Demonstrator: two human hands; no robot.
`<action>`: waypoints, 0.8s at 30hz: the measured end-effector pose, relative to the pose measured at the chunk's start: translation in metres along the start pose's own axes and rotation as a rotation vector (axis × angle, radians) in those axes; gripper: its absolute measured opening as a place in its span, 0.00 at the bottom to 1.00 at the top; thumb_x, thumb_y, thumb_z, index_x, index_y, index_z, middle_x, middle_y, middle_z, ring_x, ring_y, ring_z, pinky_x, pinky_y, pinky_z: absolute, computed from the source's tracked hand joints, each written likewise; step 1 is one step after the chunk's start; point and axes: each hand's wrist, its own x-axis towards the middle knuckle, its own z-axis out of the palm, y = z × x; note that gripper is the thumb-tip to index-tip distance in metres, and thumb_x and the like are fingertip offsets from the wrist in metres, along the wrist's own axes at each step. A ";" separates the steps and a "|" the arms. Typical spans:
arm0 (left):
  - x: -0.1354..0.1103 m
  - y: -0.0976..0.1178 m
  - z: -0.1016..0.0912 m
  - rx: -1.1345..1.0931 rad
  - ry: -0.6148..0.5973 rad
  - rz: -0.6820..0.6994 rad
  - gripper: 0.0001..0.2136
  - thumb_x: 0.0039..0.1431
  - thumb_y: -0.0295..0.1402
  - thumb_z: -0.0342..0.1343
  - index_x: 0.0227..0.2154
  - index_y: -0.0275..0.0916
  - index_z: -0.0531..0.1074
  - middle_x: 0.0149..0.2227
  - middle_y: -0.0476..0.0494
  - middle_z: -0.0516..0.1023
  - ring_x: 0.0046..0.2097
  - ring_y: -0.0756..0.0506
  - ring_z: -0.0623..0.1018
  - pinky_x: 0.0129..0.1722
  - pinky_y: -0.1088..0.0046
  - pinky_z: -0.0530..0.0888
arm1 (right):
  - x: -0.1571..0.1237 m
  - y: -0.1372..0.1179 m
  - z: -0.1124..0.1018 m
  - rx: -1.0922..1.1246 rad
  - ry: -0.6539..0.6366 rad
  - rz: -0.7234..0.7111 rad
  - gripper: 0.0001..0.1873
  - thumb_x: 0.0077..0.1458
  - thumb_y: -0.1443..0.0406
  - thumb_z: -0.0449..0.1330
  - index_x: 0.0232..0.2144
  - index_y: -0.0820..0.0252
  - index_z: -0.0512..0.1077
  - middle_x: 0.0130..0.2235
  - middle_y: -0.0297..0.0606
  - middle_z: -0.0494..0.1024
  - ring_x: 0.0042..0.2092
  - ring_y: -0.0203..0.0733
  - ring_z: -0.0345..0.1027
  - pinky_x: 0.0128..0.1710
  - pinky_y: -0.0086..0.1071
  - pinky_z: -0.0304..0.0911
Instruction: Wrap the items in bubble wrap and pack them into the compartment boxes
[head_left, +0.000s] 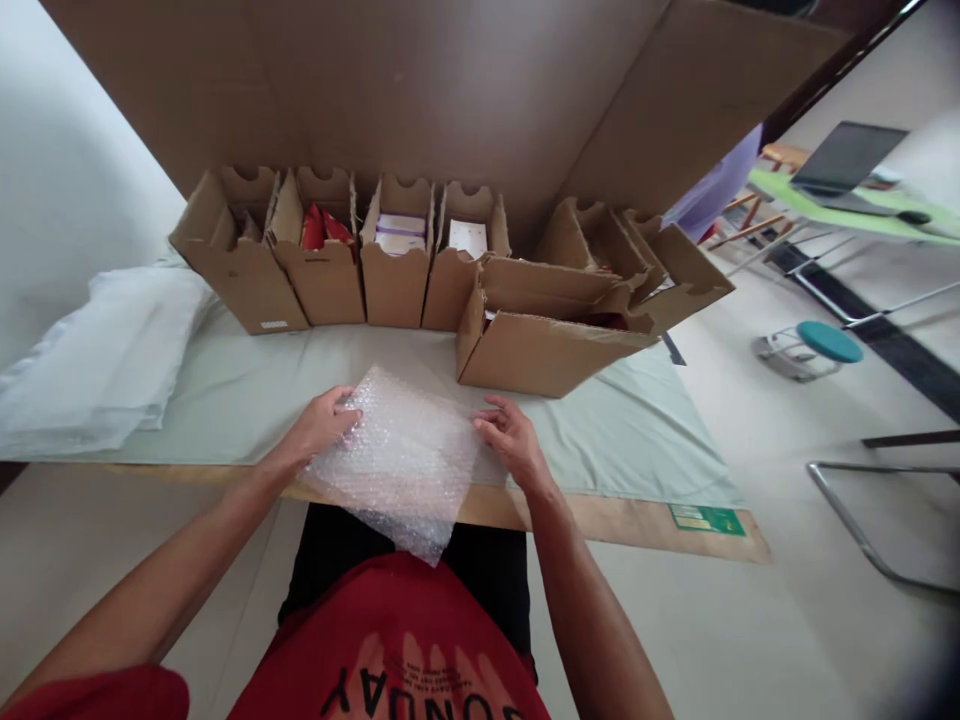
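A sheet of clear bubble wrap point(397, 450) is spread between my hands, its near corner hanging over the table's front edge toward my lap. It could be a flat bag; I cannot tell. My left hand point(330, 420) pinches its left edge, thumb on top. On the opposite side, my right hand point(510, 435) grips the right edge between thumb and fingers, the other fingers loosely curled. Just beyond the wrap stands a cardboard file box point(555, 345), nearest to my right hand.
Several upright cardboard boxes point(319, 285) line the back, holding red packets point(326, 228) and white boxes point(401, 232). A stack of bubble wrap point(112, 350) lies at left. Tall cardboard point(420, 90) rises behind. Right of the table are a teal stool point(829, 341) and a laptop point(847, 165).
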 end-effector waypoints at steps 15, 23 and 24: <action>0.003 0.009 0.000 0.033 -0.034 -0.035 0.22 0.40 0.55 0.61 0.22 0.37 0.75 0.21 0.49 0.73 0.26 0.49 0.69 0.27 0.74 0.63 | 0.027 -0.011 0.016 -0.379 0.111 -0.216 0.15 0.54 0.59 0.59 0.41 0.56 0.79 0.40 0.42 0.84 0.40 0.48 0.77 0.43 0.42 0.72; 0.011 0.004 0.005 0.065 0.004 0.020 0.24 0.41 0.57 0.61 0.21 0.37 0.76 0.20 0.50 0.71 0.26 0.48 0.68 0.28 0.73 0.61 | 0.023 -0.015 0.008 -0.309 0.027 -0.152 0.13 0.54 0.58 0.57 0.34 0.58 0.79 0.29 0.37 0.81 0.30 0.42 0.73 0.32 0.33 0.66; 0.010 0.004 0.005 0.070 0.012 0.018 0.24 0.41 0.56 0.60 0.21 0.37 0.76 0.20 0.50 0.71 0.25 0.48 0.68 0.28 0.73 0.61 | 0.022 -0.019 0.007 -0.290 -0.015 -0.144 0.14 0.55 0.58 0.57 0.33 0.58 0.79 0.27 0.36 0.80 0.28 0.41 0.71 0.30 0.32 0.65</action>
